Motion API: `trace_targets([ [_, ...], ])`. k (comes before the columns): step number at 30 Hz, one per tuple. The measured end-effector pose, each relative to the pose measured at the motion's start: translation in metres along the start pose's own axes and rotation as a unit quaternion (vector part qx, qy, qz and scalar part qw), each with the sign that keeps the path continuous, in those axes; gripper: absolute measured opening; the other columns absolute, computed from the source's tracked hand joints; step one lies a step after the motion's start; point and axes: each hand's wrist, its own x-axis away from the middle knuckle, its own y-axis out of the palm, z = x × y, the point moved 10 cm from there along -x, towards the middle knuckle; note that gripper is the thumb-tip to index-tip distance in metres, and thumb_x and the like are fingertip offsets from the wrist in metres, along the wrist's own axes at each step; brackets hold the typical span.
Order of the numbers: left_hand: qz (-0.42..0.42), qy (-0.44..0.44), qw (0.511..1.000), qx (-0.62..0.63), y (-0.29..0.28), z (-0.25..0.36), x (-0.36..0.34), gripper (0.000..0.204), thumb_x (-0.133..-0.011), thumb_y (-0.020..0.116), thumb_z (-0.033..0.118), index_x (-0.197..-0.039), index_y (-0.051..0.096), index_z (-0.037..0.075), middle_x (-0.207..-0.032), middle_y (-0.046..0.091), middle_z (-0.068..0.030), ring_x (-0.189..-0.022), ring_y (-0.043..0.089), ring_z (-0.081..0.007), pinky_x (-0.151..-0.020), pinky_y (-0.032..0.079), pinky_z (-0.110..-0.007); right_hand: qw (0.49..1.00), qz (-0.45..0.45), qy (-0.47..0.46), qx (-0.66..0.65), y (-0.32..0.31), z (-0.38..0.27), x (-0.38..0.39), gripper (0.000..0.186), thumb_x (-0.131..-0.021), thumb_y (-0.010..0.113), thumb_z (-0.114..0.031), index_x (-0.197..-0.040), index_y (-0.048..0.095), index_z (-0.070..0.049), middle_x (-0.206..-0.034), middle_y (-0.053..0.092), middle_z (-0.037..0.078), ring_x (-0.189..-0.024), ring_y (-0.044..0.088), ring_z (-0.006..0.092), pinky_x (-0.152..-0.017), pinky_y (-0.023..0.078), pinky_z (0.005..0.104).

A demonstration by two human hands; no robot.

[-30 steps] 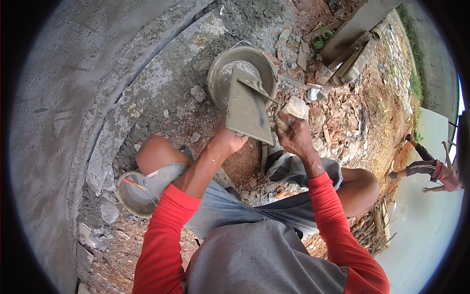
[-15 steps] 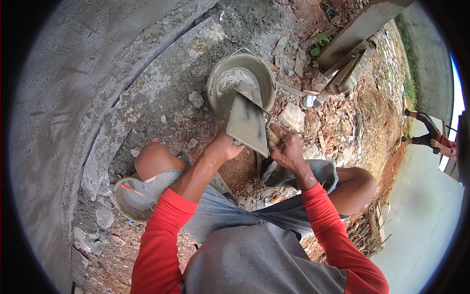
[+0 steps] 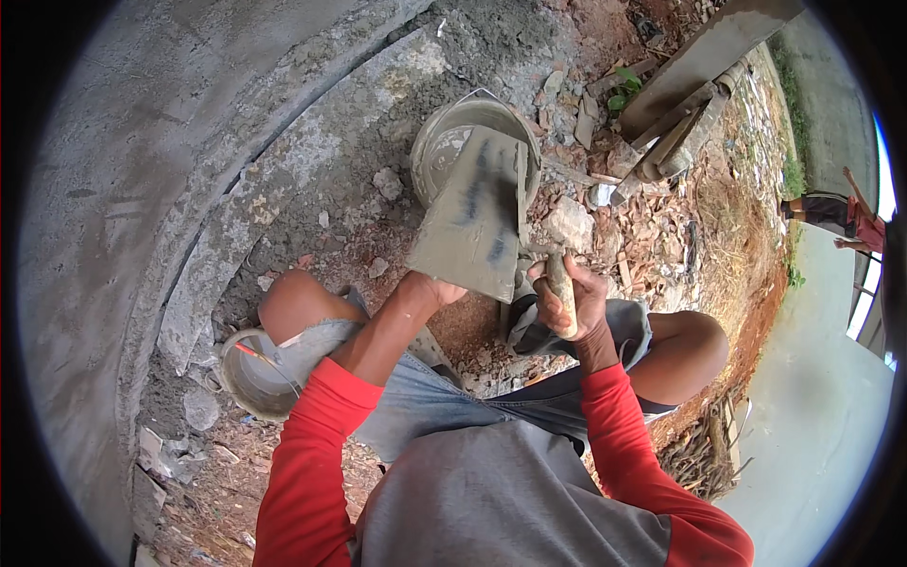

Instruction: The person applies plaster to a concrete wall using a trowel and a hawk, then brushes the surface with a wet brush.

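My left hand (image 3: 433, 288) is closed on the underside of a flat, grey, mortar-smeared plasterer's hawk (image 3: 472, 222), tilted over the near side of a bucket (image 3: 525, 161). My right hand (image 3: 584, 295) wraps round the pale handle of a trowel (image 3: 561, 300). The trowel's blade shows nearly edge-on along the hawk's right side; whether it touches the hawk I cannot tell. Wet grey residue coats the bucket's inner wall, and the hawk hides part of its inside. How my left fingers grip beneath the hawk is hidden.
By my left knee stands a second bucket (image 3: 248, 395) with a red-handled tool in it. A rough concrete wall (image 3: 104, 246) curves along the left. Broken rubble (image 3: 652, 231) and leaning boards (image 3: 704, 61) lie to the right. Another person (image 3: 864, 225) is at the far right.
The hawk has tilted to show more of its flat face. The trowel has turned from lying across the bucket behind the hawk to edge-on at its right side, and my right wrist has rotated.
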Motion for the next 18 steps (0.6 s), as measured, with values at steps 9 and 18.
trace_targets([
  [9,0.178,0.054,0.971,-0.15,-0.017,0.034,0.003,0.037,-0.106,0.052,0.031,-0.136,0.056,0.009,-0.125,0.065,-0.008,-0.112,0.066,-0.0251,-0.095,0.058,-0.046,0.648,0.289,-0.167,0.685,0.034,-0.035,0.092,0.031,-0.093,0.076,-0.019,-0.112,0.072,0.005,-0.079,0.073,0.011,-0.056,0.065,0.0152,-0.053,0.05,0.027],
  [18,0.18,0.114,0.955,-0.208,0.035,0.061,0.021,0.036,-0.106,0.051,0.017,-0.137,0.055,-0.001,-0.119,0.067,-0.0104,-0.101,0.07,-0.0205,-0.089,0.06,-0.035,0.364,0.255,-0.121,0.888,0.026,-0.114,-0.037,0.03,-0.088,0.065,-0.026,-0.101,0.072,0.001,-0.071,0.066,0.026,-0.071,0.068,0.0436,-0.071,0.053,0.0514],
])
